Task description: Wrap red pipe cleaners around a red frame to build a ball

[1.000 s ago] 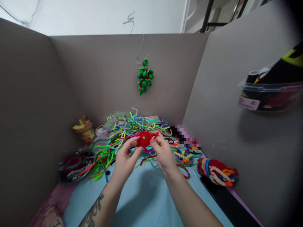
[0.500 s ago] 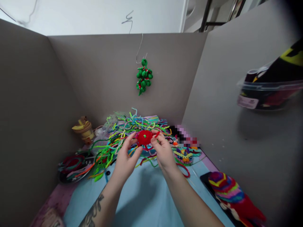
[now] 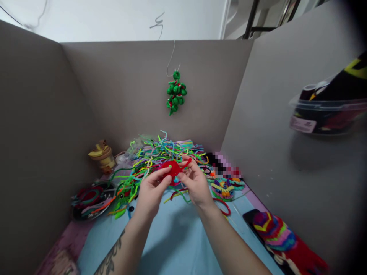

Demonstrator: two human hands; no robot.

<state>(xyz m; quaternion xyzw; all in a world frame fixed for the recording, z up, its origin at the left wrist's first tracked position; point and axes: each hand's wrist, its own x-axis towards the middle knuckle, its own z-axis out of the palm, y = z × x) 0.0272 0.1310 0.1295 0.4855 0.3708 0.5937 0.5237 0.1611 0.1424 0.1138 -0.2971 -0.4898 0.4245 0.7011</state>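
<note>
Multicoloured pipe-cleaner pile is lying mid-frame. Left hand is clamping, and right hand is touching (closure unclear), a red piece just below frame centre; its green centre is showing.

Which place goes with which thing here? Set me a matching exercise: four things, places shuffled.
1. red fuzzy rounded piece
2. green knobbly ornament
3. clear plastic labelled tub
4. dark round dish

A. at the right-hand grey panel
B. beside the left edge of the light-blue sheet
C. between the left hand and right hand
D. hanging from a thin wire

Pairs: 1-C, 2-D, 3-A, 4-B
</note>
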